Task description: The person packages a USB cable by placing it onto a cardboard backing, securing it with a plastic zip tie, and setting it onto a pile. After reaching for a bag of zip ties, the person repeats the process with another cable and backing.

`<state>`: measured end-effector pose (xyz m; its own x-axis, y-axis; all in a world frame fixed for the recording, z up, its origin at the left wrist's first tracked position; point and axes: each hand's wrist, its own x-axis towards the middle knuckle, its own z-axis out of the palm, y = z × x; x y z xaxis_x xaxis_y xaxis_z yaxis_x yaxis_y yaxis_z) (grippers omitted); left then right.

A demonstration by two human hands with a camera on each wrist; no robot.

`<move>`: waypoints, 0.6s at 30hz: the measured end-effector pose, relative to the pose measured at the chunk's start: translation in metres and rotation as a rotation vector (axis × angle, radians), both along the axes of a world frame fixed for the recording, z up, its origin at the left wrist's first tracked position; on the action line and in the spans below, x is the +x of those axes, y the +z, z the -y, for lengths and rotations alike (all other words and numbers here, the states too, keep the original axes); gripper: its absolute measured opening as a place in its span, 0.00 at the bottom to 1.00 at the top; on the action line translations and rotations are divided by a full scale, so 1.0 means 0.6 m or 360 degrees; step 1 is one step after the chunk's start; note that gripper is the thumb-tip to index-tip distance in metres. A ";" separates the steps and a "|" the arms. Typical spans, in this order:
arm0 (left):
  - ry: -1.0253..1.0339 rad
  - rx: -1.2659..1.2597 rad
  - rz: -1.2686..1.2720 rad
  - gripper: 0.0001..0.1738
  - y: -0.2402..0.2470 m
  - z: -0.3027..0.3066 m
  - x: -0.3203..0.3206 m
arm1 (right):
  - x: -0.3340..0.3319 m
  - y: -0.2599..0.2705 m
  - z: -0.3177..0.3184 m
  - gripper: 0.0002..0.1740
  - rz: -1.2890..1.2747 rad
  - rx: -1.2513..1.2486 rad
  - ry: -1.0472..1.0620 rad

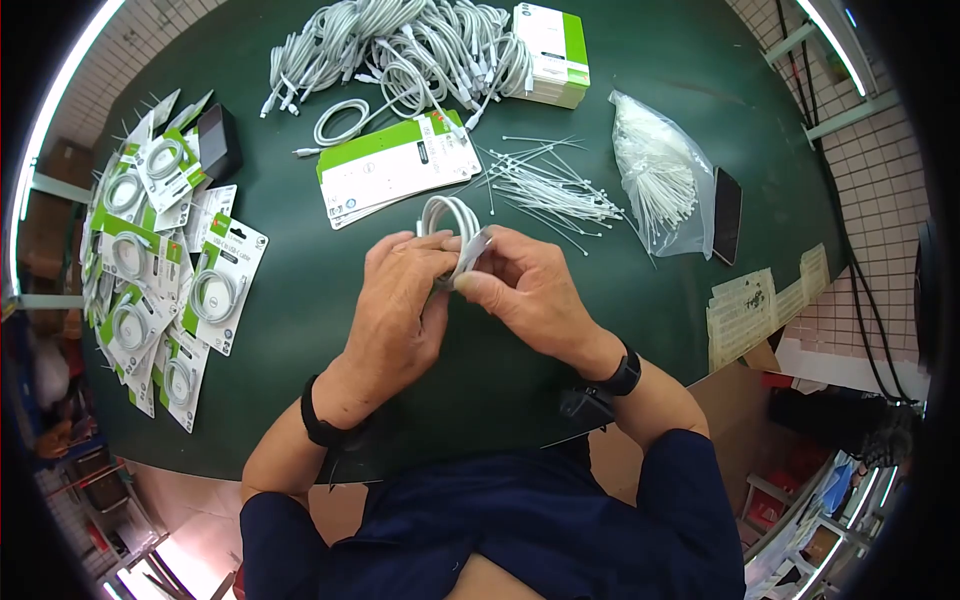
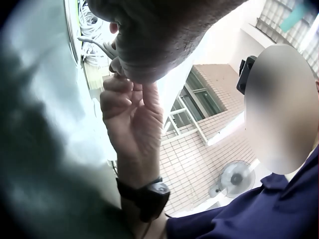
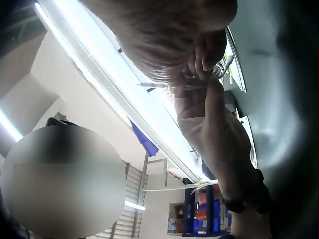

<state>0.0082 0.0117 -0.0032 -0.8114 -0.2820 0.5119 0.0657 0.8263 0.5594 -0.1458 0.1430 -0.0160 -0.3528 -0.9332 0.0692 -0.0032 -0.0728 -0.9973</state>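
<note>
In the head view, a coiled white cable (image 1: 452, 214) stands between both hands above the front middle of the table. The left hand (image 1: 398, 300) grips the coil's left side with curled fingers. On its right side the right hand (image 1: 530, 292) pinches the coil between thumb and fingers, close to a cable end. In the left wrist view, the left hand (image 2: 149, 40) fills the top and the right hand (image 2: 132, 117) faces it. The right wrist view has the right hand (image 3: 169, 35) above and the left hand (image 3: 214, 134) below, with a piece of cable (image 3: 223, 67) between them.
Behind the hands lie printed cards (image 1: 400, 165), a cable pile (image 1: 400, 50) and a card stack (image 1: 552, 60). Loose zip ties (image 1: 555, 190), a bag of ties (image 1: 660, 175) and a phone (image 1: 727, 215) are to the right. Carded cables (image 1: 215, 290) and a black box (image 1: 218, 143) are left.
</note>
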 end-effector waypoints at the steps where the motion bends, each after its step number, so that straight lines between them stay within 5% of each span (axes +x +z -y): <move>1: 0.0003 -0.0010 -0.0012 0.25 0.004 -0.003 0.005 | 0.002 0.002 -0.001 0.18 -0.0209 -0.0118 0.0003; 5: -0.0099 0.0714 0.0071 0.25 0.027 -0.026 0.016 | 0.018 0.029 -0.003 0.19 -0.0661 -0.0452 -0.0158; 7: -0.0168 0.1644 0.0051 0.16 0.038 -0.035 0.016 | 0.013 0.034 -0.006 0.19 -0.0764 -0.0511 -0.0177; 13: -0.0179 0.2182 -0.0256 0.11 0.026 -0.033 0.007 | 0.031 0.039 0.003 0.18 -0.1084 -0.0839 -0.0236; 18: -0.0043 0.2642 -0.0731 0.19 -0.014 0.007 0.010 | 0.044 0.011 -0.016 0.23 -0.0910 -0.0866 -0.0005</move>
<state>0.0144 0.0075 -0.0118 -0.7067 -0.6978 -0.1165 0.4551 -0.5746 0.6802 -0.1196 0.1525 -0.0092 -0.1270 -0.7152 0.6873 -0.5060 -0.5493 -0.6650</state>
